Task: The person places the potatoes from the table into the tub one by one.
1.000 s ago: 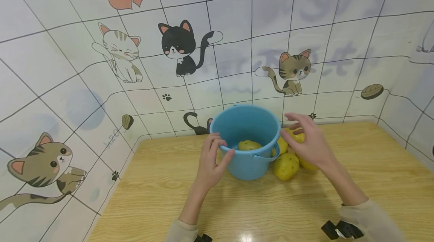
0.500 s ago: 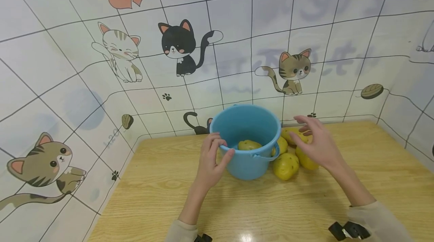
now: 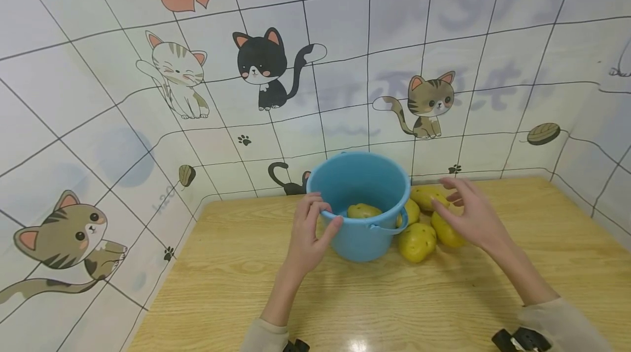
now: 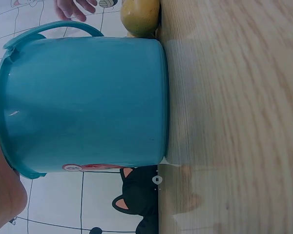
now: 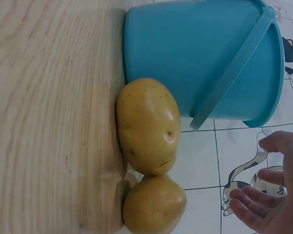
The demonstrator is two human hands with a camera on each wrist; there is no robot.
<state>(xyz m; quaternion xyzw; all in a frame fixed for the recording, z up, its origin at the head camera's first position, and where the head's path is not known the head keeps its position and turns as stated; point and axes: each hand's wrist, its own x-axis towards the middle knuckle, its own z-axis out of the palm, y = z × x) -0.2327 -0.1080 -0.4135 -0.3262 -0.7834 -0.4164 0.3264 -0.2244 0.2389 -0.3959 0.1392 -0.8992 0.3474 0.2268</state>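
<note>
A light blue bucket (image 3: 362, 242) stands upright on the table, with a potato (image 3: 363, 211) visible inside it. My left hand (image 3: 309, 237) grips the near-left rim, fingers hooked over the edge and thumb on the outer wall. Just right of the bucket lie several yellow-brown potatoes (image 3: 417, 242). Above the rightmost potato (image 3: 447, 230) hovers my right hand (image 3: 475, 215), fingers relaxed and apart, holding nothing. In the right wrist view, two potatoes show beside the bucket, one nearest potato (image 5: 149, 124) close against its wall.
The bucket's handle (image 3: 394, 227) hangs down on the right side. Behind the bucket rises a white tiled-pattern wall (image 3: 345, 94) with cartoon cats. The wooden table (image 3: 394, 308) extends in front and to both sides, and its back edge meets the wall.
My right hand has drawn away from the bucket rim, to the right and slightly down, over the potatoes. The left hand keeps its hold on the rim, and the bucket stays put.
</note>
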